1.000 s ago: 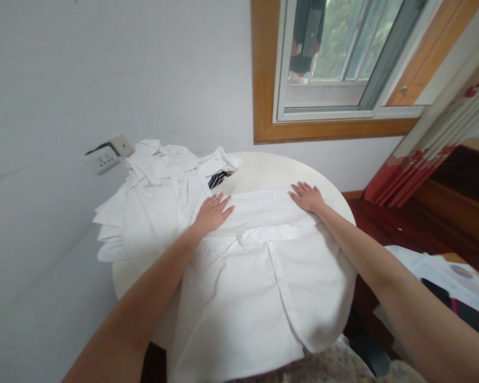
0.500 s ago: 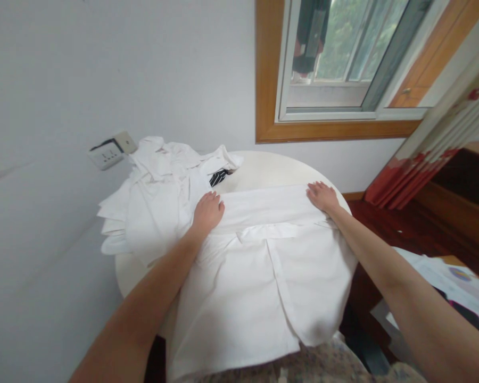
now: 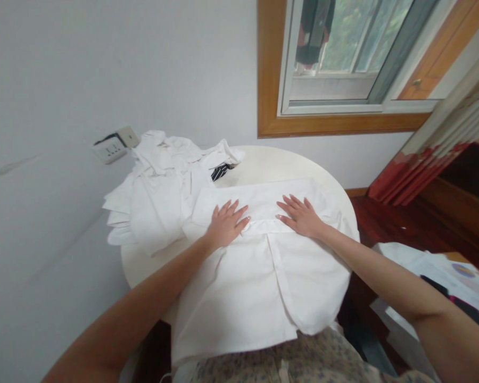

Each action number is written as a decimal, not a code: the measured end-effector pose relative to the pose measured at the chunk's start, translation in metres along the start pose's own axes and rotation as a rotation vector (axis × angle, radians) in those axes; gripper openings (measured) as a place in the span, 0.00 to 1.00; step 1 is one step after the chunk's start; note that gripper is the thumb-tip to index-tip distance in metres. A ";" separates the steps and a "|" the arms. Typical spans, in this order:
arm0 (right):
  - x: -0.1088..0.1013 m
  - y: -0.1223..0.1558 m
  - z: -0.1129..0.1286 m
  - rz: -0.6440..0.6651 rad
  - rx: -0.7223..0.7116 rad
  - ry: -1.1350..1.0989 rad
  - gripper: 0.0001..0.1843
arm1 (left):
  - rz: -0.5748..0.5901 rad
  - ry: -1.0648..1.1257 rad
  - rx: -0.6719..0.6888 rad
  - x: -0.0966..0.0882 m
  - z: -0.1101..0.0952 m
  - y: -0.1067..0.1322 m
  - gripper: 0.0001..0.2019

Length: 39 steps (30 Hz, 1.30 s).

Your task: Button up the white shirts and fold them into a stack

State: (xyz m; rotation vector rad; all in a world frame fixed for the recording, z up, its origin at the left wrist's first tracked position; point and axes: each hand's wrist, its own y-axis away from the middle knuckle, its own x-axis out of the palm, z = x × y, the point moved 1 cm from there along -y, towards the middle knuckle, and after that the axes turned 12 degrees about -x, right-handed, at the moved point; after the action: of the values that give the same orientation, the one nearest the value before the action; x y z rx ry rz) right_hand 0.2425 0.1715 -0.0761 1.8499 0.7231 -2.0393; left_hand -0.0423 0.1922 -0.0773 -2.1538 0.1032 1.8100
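Note:
A white shirt point(image 3: 259, 276) lies spread over a round cream table point(image 3: 287, 165), its lower part hanging off the near edge. A folded band runs across the shirt's far end. My left hand point(image 3: 225, 224) lies flat and open on that band, fingers spread. My right hand point(image 3: 301, 217) lies flat and open beside it, a short gap between the two. Neither hand holds anything.
A heap of white clothes point(image 3: 159, 186) with a black-and-white striped piece point(image 3: 220, 171) sits on the table's left, against the wall. A wall socket point(image 3: 114, 148) is behind it. A window point(image 3: 343, 58), a red-patterned curtain point(image 3: 431, 154) and papers point(image 3: 447, 282) lie to the right.
Both hands have slid inward from the shirt's outer edges toward its middle and now rest close together on the folded band, fingers spread flat.

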 end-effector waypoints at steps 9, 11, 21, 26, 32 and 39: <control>0.006 -0.013 -0.026 -0.034 0.037 0.001 0.34 | 0.107 -0.029 0.071 0.009 0.012 -0.046 0.29; 0.008 -0.018 -0.031 -0.038 0.033 0.009 0.34 | 0.123 -0.038 0.064 0.010 0.012 -0.053 0.29; 0.007 -0.035 -0.045 -0.052 0.010 0.009 0.33 | 0.005 -0.015 0.076 0.002 0.005 -0.060 0.25; 0.002 -0.028 -0.039 -0.087 -0.036 -0.009 0.27 | -0.057 0.039 0.198 -0.015 -0.001 -0.030 0.19; -0.010 -0.015 0.008 -0.037 -0.256 -0.055 0.26 | -0.015 0.109 0.301 -0.027 0.011 0.040 0.22; -0.024 0.025 0.079 0.063 -0.465 -0.207 0.31 | 0.039 0.131 0.286 -0.038 0.025 0.108 0.25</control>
State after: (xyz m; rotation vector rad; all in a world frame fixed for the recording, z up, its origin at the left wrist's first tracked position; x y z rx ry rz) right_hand 0.1927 0.1049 -0.0531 1.3637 0.9668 -1.7954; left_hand -0.1016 0.0918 -0.0652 -2.0737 0.4119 1.5640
